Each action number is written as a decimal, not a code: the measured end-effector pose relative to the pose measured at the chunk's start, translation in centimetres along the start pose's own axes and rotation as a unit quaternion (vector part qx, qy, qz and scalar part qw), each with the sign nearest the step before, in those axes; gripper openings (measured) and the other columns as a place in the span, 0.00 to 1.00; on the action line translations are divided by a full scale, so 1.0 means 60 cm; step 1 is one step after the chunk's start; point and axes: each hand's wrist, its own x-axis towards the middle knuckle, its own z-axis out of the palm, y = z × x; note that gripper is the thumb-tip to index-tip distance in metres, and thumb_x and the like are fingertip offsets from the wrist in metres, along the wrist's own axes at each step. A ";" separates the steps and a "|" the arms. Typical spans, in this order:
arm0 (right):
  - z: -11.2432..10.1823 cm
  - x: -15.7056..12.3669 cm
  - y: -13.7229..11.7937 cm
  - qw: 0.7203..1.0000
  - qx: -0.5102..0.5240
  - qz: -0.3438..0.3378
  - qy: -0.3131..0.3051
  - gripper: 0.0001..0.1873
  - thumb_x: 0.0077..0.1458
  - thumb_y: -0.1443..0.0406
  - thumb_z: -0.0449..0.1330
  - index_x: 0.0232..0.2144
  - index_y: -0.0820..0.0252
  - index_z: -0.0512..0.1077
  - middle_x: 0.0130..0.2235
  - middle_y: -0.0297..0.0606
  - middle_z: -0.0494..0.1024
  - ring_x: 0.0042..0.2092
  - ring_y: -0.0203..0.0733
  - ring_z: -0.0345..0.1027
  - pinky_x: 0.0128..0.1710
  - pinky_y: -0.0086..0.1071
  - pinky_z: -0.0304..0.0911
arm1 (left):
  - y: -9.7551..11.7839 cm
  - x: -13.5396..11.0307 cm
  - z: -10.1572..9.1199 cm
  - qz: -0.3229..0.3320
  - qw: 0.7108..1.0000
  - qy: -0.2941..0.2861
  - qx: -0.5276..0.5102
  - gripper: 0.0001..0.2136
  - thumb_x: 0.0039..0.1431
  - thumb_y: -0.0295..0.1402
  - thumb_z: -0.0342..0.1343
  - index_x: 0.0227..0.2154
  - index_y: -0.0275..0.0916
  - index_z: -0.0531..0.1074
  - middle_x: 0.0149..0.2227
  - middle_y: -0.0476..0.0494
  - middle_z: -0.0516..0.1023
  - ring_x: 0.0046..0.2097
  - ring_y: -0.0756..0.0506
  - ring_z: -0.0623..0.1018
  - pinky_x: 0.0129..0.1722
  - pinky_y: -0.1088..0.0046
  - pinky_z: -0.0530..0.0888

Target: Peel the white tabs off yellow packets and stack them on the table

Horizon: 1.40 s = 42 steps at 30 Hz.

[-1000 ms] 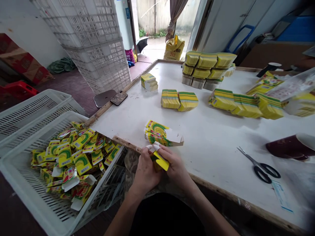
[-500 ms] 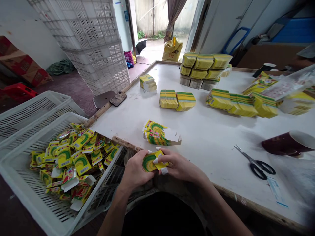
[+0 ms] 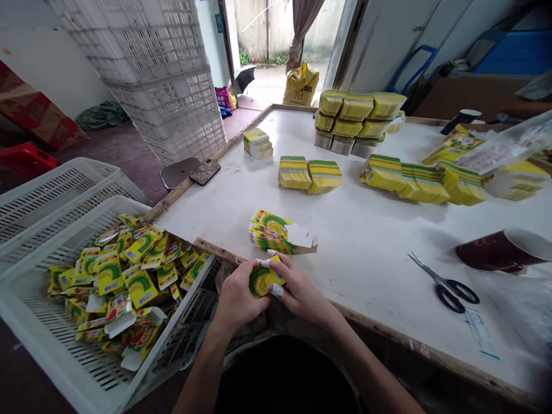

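Note:
Just off the table's near edge, a small yellow and green carton (image 3: 261, 280) is held between both hands. My left hand (image 3: 236, 296) grips its left end, while my right hand (image 3: 297, 290) pinches the right end. White coverings wrap some of my fingertips. Right beyond the hands, a fanned stack of flat cartons (image 3: 276, 232) lies on the white table (image 3: 362, 247). To the left, a white plastic crate (image 3: 26, 328) holds a heap of the same yellow cartons (image 3: 140, 284).
Bundles of flat cartons (image 3: 308, 174) stand across the table, with a taller pile (image 3: 351, 121) behind. Black-handled scissors (image 3: 446, 287) and a dark mug (image 3: 491, 251) lie at the right. A phone (image 3: 205, 172) rests by the left edge. Stacked crates (image 3: 159, 75) rise behind.
My right hand has moved left, closer to my left hand, and the carton's right end is now folded in or covered by the fingers. The view has shifted slightly.

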 end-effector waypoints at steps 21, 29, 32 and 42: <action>0.032 -0.003 0.018 0.982 0.029 0.135 0.131 0.24 0.62 0.64 0.47 0.59 0.64 0.64 0.58 0.54 0.72 0.59 0.55 0.67 0.58 0.52 0.62 | 0.012 -0.001 0.028 0.033 0.999 0.023 0.023 0.23 0.46 0.29 0.62 0.47 0.40 0.67 0.44 0.37 0.76 0.47 0.36 0.76 0.46 0.58 0.74; -0.024 0.007 0.019 0.972 0.165 0.106 0.126 0.28 0.62 0.56 0.54 0.61 0.58 0.58 0.52 0.48 0.75 0.44 0.45 0.77 0.47 0.42 0.72 | -0.046 0.011 -0.020 -0.120 0.878 0.220 -0.408 0.23 0.38 0.38 0.72 0.39 0.39 0.73 0.36 0.45 0.78 0.34 0.45 0.78 0.34 0.71 0.75; -0.055 0.006 0.045 0.973 0.085 0.095 0.193 0.22 0.62 0.57 0.54 0.55 0.60 0.64 0.44 0.46 0.79 0.41 0.43 0.77 0.45 0.41 0.73 | -0.084 0.029 -0.059 -0.144 0.803 0.332 -0.473 0.22 0.53 0.55 0.57 0.40 0.43 0.67 0.44 0.43 0.75 0.41 0.46 0.78 0.39 0.69 0.77; -0.085 0.096 0.059 0.955 -0.182 0.148 0.183 0.11 0.59 0.66 0.58 0.44 0.61 0.74 0.45 0.46 0.78 0.44 0.46 0.73 0.47 0.39 0.67 | -0.077 0.025 -0.008 -0.220 0.728 0.364 -0.537 0.14 0.50 0.38 0.66 0.39 0.42 0.71 0.45 0.46 0.74 0.39 0.50 0.77 0.36 0.75 0.74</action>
